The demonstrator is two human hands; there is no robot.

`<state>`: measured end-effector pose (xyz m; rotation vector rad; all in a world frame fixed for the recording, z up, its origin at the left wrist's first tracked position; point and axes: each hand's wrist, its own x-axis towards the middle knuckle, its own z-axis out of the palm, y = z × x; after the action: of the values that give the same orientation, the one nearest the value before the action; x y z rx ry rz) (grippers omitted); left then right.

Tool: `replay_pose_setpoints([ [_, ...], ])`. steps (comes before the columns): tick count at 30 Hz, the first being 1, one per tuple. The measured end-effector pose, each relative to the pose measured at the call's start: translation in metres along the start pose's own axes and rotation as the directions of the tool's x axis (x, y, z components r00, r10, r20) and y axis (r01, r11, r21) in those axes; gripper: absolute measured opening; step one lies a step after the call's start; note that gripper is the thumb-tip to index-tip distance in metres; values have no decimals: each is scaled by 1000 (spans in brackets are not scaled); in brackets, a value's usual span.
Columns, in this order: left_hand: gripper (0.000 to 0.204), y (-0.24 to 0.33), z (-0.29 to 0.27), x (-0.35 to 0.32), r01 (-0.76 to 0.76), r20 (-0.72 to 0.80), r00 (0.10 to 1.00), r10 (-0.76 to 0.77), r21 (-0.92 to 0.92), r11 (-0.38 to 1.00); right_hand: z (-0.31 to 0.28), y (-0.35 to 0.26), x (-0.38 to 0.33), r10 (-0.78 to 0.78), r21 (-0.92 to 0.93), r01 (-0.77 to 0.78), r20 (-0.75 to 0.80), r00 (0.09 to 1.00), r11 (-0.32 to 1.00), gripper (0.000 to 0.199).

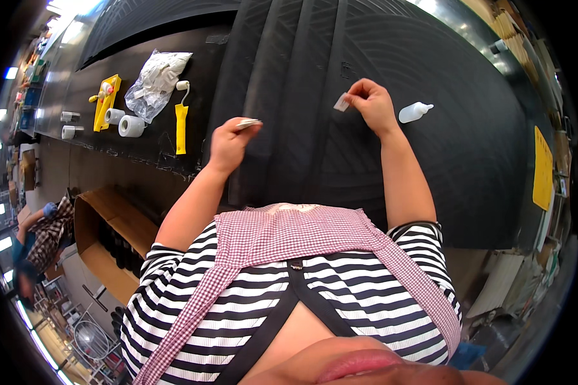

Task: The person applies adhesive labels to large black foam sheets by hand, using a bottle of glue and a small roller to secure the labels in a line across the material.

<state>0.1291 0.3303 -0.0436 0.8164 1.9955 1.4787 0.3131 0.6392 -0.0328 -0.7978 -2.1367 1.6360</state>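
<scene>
My left hand [230, 144] is closed on a small stack of white labels [248, 122], held above the black sheets. My right hand [373, 106] pinches one small, pale, translucent label [341, 102] between thumb and fingertips. Under both hands lie long black sheets [289, 154] with faint curved streaks on their surface. Just right of my right hand, a white squeeze bottle [415, 112] with a narrow nozzle rests on its side on the black surface. What is printed on the labels, if anything, is too small to tell.
Left on the table are a yellow-handled roller [181, 128], a clear bag of white pieces [157, 83], a yellow tray [107, 102] and rolls of tape [131, 126]. A cardboard box [103, 256] stands below the table's left edge. Another person [45, 237] is beyond it. A yellow sheet [542, 168] lies far right.
</scene>
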Motion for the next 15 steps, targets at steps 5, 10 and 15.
replay_pose_setpoints([
  [5, 10, -36, -28, -15, -278, -181, 922, 342, 305, 911, -6, 9, 43, -232, -383, 180, -92, 968, 906, 13],
  [10, 10, -46, -24, -13, -293, -172, 918, 358, 314, 903, -5, 15, 68, -261, -415, 178, -152, 953, 892, 12],
  [15, 11, -41, -22, -12, -321, -147, 905, 399, 381, 867, -5, 25, 75, -226, -434, 120, -202, 953, 893, 13],
])
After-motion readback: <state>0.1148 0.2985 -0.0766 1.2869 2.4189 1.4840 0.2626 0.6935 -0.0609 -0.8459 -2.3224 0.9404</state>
